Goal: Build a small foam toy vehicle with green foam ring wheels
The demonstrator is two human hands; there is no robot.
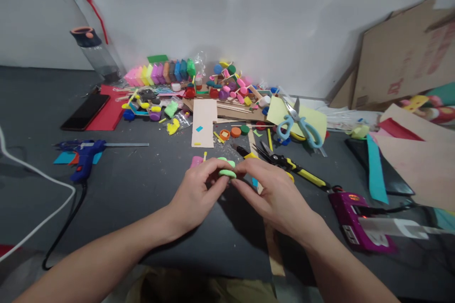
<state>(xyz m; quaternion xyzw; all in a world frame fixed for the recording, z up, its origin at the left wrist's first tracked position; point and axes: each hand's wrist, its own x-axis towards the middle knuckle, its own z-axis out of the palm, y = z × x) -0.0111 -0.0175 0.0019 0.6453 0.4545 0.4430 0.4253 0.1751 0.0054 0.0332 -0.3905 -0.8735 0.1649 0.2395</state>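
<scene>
Just above the middle of the desk, my left hand pinches a light green clay disc between thumb and fingers. From the other side, the thumb and forefinger of my right hand close on the disc's right edge. Behind it shows a second light green piece, partly covered by my fingers. A pink-purple piece and a small yellow-tipped stick stick out past my left knuckles; whether they join the green pieces is hidden. Black-and-yellow pliers lie beyond my right hand.
A blue glue gun lies at left, its cord trailing forward. Light blue scissors rest on yellow paper. Coloured clay packs and small clay models line the wall. A purple power strip sits at right, near cardboard.
</scene>
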